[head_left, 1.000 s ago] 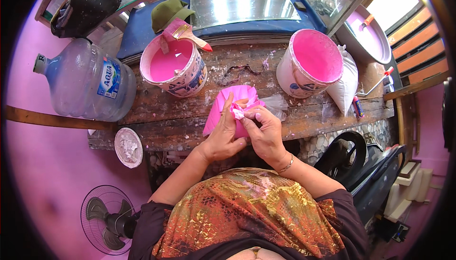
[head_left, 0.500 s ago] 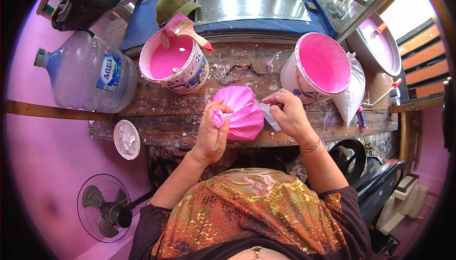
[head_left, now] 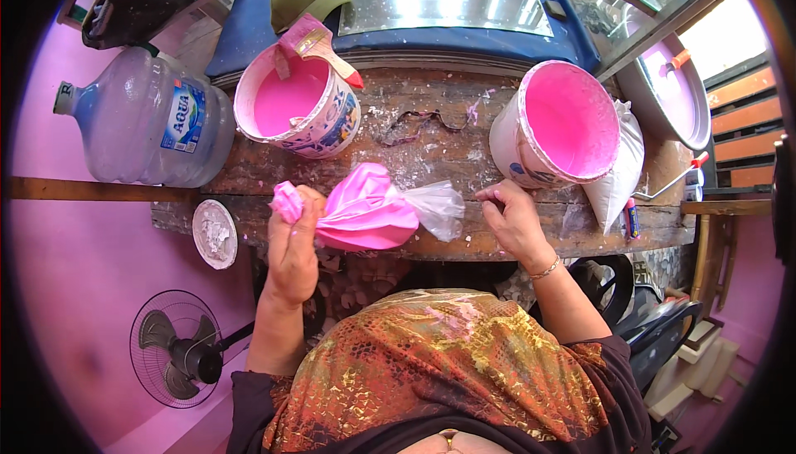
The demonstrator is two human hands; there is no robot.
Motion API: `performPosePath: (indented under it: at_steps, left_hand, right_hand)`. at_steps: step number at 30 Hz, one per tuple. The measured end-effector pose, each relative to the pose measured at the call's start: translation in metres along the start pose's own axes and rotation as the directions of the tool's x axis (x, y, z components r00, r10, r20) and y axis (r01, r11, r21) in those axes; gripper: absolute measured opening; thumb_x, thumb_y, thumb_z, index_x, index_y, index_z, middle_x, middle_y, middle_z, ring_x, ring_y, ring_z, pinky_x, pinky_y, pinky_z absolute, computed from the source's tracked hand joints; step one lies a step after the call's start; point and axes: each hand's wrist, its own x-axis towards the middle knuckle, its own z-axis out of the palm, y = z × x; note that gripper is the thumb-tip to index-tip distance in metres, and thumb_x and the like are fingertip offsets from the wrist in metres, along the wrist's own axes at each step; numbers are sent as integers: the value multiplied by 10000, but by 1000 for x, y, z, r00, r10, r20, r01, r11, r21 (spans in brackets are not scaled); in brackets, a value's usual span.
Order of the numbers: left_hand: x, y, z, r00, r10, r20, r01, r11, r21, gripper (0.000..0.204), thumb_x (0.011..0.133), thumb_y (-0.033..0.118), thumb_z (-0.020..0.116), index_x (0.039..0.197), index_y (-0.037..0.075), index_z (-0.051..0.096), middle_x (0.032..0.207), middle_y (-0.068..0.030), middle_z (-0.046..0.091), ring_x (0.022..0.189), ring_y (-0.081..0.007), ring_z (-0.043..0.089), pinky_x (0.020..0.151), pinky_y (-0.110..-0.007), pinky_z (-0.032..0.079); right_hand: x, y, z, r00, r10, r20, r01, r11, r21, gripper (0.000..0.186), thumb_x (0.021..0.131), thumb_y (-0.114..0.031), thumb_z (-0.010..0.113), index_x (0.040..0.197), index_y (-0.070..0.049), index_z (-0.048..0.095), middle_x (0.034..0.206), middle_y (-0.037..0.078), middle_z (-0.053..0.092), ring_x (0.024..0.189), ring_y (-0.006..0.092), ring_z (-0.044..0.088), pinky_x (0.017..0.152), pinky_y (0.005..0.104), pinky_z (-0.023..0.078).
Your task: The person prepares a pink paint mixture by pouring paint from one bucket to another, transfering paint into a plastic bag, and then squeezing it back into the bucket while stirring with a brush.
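My left hand (head_left: 294,234) is closed around the twisted neck of a pink-filled plastic bag (head_left: 365,213), and a pink knob of it sticks out past the fingers. The bag's crumpled clear end (head_left: 439,208) points to the right, over the table's near part. Just right of that end, apart from it, is my right hand (head_left: 516,222). Its fingers are curled in, and nothing shows in them. A pink-filled bucket (head_left: 332,122) with a broad brush (head_left: 322,46) across its rim stands beyond the bag. Beyond my right hand stands a second pink-coated bucket (head_left: 514,143).
The wooden table (head_left: 439,151) is spattered. A water jug (head_left: 149,131) lies at left, beside a whitish lid (head_left: 215,234). A white sack (head_left: 618,164) leans by the right bucket, near a roller handle (head_left: 667,179). At lower left is a fan (head_left: 178,346).
My left hand has drawn the bag to the left and turned it, so its clear end now shows fully. My right hand has lowered slightly and is farther from the bag's pink part.
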Motion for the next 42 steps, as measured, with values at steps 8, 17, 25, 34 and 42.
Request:
performPosePath:
  at_steps: [8,17,25,34,42]
  left_hand:
    - [-13,21,-25,992,32,-124,-25,998,56,157,1007,106,370,917,19,465,904,-68,451,843,-151,422,807,-305,354]
    - [-15,-9,-37,980,15,-196,42,958,282,164,1007,126,386,933,7,471,890,-49,472,845,-136,432,814,-277,355]
    - [-17,-28,-57,975,-68,-211,96,987,126,159,1006,144,400,948,23,485,910,-35,471,875,-128,425,850,-275,344]
    - [-6,-23,-38,990,0,-142,40,959,282,153,977,119,451,957,-3,540,848,-67,559,799,-139,483,762,-285,399]
    - [11,9,-20,999,8,44,-14,989,147,137,1000,100,414,996,-5,501,945,-41,499,901,-121,453,874,-245,353]
  right_hand:
    - [-8,15,24,1000,5,21,-1,976,-219,163,798,-90,581,937,-40,648,936,139,561,853,324,576,729,401,477]
    - [104,-4,100,952,-302,40,270,777,-569,468,860,-284,569,1282,-89,521,1362,203,422,1248,390,411,1021,479,340]
    - [90,24,134,950,-283,134,301,710,-636,458,883,-314,542,1299,-123,521,1408,211,391,1307,407,347,1093,516,234]
    - [91,-10,87,916,-334,-221,252,910,-330,72,781,-142,626,746,-80,637,832,90,617,916,301,558,818,444,413]
    - [84,-85,12,998,14,-61,7,943,333,91,914,-69,563,920,5,614,752,11,602,690,64,538,645,219,451]
